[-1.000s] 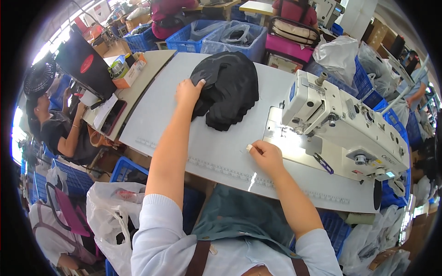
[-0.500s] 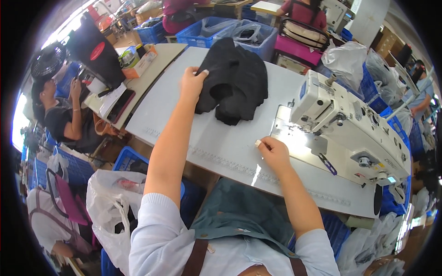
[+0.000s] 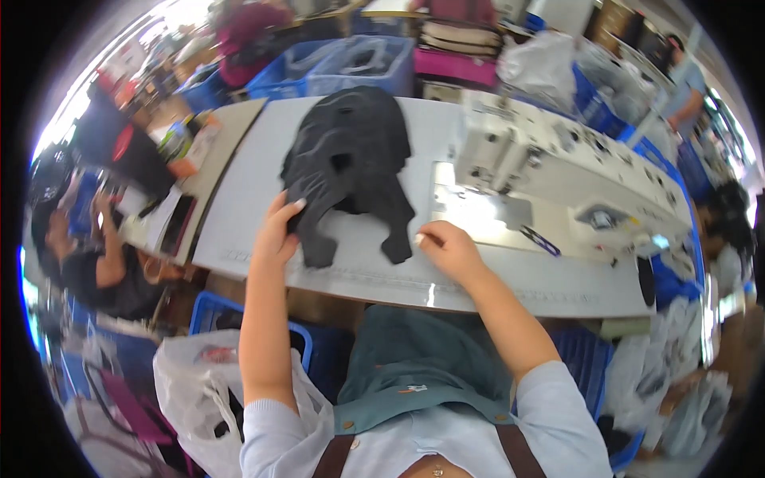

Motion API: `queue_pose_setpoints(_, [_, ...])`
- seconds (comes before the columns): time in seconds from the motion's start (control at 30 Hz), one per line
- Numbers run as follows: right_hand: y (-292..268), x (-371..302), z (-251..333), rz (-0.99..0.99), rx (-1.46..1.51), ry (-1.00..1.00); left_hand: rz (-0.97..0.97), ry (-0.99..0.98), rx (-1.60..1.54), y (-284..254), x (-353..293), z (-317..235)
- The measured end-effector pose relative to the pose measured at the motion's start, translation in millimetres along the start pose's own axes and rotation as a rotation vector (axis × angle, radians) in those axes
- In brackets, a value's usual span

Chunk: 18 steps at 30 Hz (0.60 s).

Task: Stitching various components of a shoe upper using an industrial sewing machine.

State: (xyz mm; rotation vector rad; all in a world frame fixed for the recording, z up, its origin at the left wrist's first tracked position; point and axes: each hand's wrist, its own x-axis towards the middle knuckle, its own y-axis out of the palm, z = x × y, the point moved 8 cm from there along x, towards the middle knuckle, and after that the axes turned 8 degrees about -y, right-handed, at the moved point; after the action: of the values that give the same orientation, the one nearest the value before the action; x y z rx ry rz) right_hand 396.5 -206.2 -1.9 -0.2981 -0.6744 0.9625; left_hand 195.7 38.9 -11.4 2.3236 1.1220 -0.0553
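Note:
A black fabric piece (image 3: 355, 151) lies on the white sewing table (image 3: 239, 191), rounded at the far end. Two strips of it reach toward me, with a gap between them and a small dark opening above. At its near left edge, my left hand (image 3: 277, 231) is closed on the cloth, thumb on top. My right hand (image 3: 448, 248) hovers or rests just right of the nearer strip, fingers curled together. Something small and pale shows at its fingertips; I cannot make out what it is. To the right stands a white sewing machine (image 3: 550, 155), its lamp lighting the plate.
Dark thread snips (image 3: 540, 240) lie by the machine bed. Blue crates (image 3: 362, 78) stand behind the table. A white plastic bag (image 3: 195, 374) hangs low at my left. A co-worker (image 3: 103, 259) sits at a side table on the left.
The black fabric has come nearer and turned, its two strips now spread toward me. My left hand has moved down along its edge. My right hand is now close beside the cloth.

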Motion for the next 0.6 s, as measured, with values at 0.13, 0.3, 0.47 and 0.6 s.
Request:
queue_pose_setpoints(0.13, [-48, -32, 25, -0.121, -0.376, -0.154, -0.021, -0.061, 0.047, -11, -28, 4])
queue_pose_setpoints(0.3, [-152, -81, -31, -0.324, -0.858, 0.046, -0.089, -0.090, 0.117, 6, -34, 9])
queue_pose_setpoints(0.47, [-163, -89, -37, -0.259, -0.904, 0.107, -0.021, 0.172, 0.479, 33, -62, -24])
queue_pose_setpoints(0.6, [-117, -65, 1, -0.227, -0.561, -0.060, 0.056, 0.238, 0.418, 50, -108, -33])
